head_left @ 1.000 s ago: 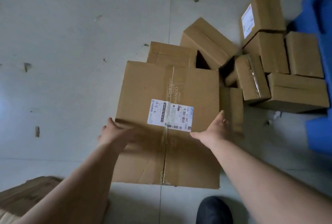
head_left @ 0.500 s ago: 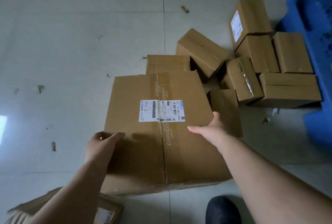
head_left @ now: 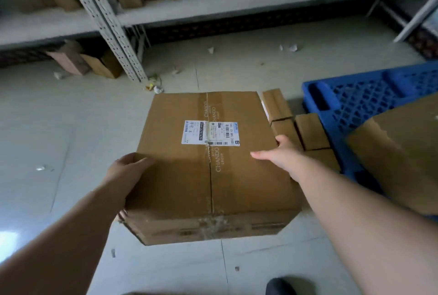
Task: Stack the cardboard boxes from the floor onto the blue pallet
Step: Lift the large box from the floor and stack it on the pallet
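Big cardboard box (head_left: 213, 164) w/ white label (head_left: 210, 133) held above the floor (head_left: 59, 129), both my hands on its sides. Left hand (head_left: 125, 170): thumb on top, fingers hidden under the edge, clamped on it. Right hand (head_left: 282, 155): same grip, fingers hidden. Blue pallet (head_left: 355, 98) at right, partly covered by another box (head_left: 403, 152), cut off at frame edge. Small boxes (head_left: 308, 131) half hidden behind.

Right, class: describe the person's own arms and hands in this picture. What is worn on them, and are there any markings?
Both forearms are bare all the way to the bottom edge of the picture: no sleeves show. The left hand and the right hand wear no gloves. No watch, bracelet or ring is visible, and no markings show on either arm. Each arm comes in from a lower corner of the picture and narrows towards the wrist.
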`<state>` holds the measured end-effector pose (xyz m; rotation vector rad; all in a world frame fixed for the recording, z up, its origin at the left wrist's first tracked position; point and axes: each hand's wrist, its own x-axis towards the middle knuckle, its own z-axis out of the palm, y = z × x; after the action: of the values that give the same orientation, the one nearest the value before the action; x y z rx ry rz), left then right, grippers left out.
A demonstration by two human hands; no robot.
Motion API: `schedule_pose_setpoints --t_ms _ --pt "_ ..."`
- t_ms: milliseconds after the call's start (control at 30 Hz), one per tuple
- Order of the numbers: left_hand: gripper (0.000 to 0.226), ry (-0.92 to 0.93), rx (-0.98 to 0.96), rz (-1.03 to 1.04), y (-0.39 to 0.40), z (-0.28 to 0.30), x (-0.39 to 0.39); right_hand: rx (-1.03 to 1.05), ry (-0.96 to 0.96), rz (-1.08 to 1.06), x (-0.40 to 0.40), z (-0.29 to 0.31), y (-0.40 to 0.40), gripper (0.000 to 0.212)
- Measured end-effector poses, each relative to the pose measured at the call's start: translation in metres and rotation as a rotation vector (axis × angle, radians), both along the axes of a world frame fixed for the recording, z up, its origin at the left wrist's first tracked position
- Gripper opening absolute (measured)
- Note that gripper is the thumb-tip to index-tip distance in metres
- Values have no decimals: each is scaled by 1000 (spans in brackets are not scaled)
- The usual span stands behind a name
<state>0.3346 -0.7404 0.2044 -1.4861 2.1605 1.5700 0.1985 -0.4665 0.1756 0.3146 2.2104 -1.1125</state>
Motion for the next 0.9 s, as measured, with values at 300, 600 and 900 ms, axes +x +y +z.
schedule_pose_setpoints --t_ms 300,600,900 --pt "57 252 -118 -184 95 314 -94 -89 280 -193 -40 328 112 68" --pt "73 493 -84 -442 269 494 -185 -102 594 -478 -55 514 292 66" --pt "70 566 -66 -706 428 540 -245 -114 680 -772 -36 546 435 63"
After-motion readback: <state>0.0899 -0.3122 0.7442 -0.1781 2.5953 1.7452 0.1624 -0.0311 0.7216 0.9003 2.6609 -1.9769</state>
